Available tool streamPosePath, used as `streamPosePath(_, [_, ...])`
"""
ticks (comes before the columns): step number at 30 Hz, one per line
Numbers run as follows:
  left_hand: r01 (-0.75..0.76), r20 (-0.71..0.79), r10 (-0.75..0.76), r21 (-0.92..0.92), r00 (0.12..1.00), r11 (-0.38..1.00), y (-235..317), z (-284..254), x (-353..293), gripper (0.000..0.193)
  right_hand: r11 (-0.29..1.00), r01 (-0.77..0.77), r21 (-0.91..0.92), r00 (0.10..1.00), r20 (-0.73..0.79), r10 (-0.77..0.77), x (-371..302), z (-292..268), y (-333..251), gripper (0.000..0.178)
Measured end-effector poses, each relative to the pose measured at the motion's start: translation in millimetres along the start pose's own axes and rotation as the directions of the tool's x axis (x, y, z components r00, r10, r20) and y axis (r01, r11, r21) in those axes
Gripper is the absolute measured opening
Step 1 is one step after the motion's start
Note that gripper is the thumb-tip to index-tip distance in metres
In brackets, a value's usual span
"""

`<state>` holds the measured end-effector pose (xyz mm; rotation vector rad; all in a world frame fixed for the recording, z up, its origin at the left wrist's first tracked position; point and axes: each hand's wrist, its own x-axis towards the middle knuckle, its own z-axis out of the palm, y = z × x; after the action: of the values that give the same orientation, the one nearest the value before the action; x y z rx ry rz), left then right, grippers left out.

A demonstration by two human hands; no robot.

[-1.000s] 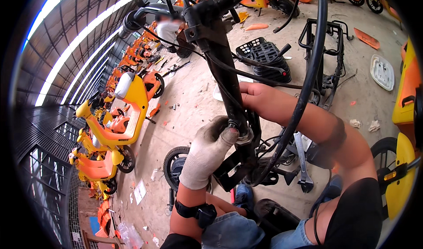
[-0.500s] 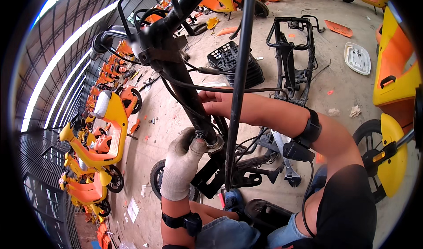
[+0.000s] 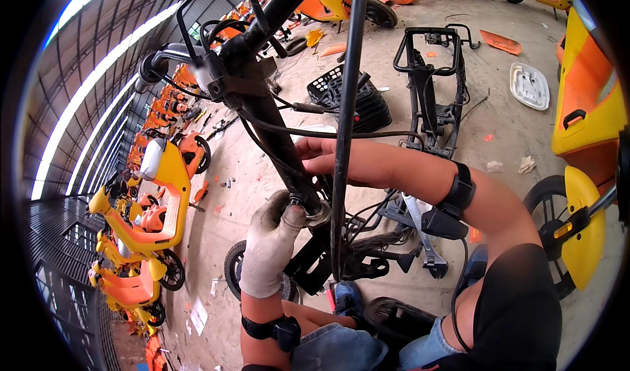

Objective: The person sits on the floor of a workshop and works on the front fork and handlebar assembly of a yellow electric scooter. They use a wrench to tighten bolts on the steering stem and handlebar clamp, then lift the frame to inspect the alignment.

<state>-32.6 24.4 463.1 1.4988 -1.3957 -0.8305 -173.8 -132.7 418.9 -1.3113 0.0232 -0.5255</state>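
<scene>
**Dusty floor, long shed, two hands on a black column**

OK so, fingers first. Left hand, in a pale glove, is closed on the column's lower end: thumb on the near side, a bent finger beside it, the rest out of sight. Metal collar sits right next to that thumb, on its 3 o'clock side.

Right hand is bare and sits at about 1 o'clock from the left one. Fingers are stretched out toward the column, but the tips go behind it, so I can't tell if they're gripping anything.

Column itself is dead centre between them, tilted, top end leaning to 11 o'clock where the grip pokes out. Black rod runs almost straight 12 to 6 and crosses in front of the right hand.

Further out: wrench at 3 to 4 o'clock, small wheel at 8. Black basket is on the floor at 1, stripped frame at 2, white tray beyond that. Yellow-and-orange scooter parked at 9, with a whole row trailing off toward 10.
</scene>
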Motion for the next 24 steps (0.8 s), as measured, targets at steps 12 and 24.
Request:
streamPosePath(12, [0.007,0.018,-0.006,-0.025,1.000,1.000,1,2,0,0.054,0.985,-0.075,-0.156,0.995,-0.079,0.063,-1,2,-9,0.033])
streamPosePath(24, [0.014,-0.006,-0.014,0.052,1.000,0.999,-4,-2,1,0.051,0.983,-0.107,-0.148,0.992,-0.082,0.096,-16,6,-17,0.031])
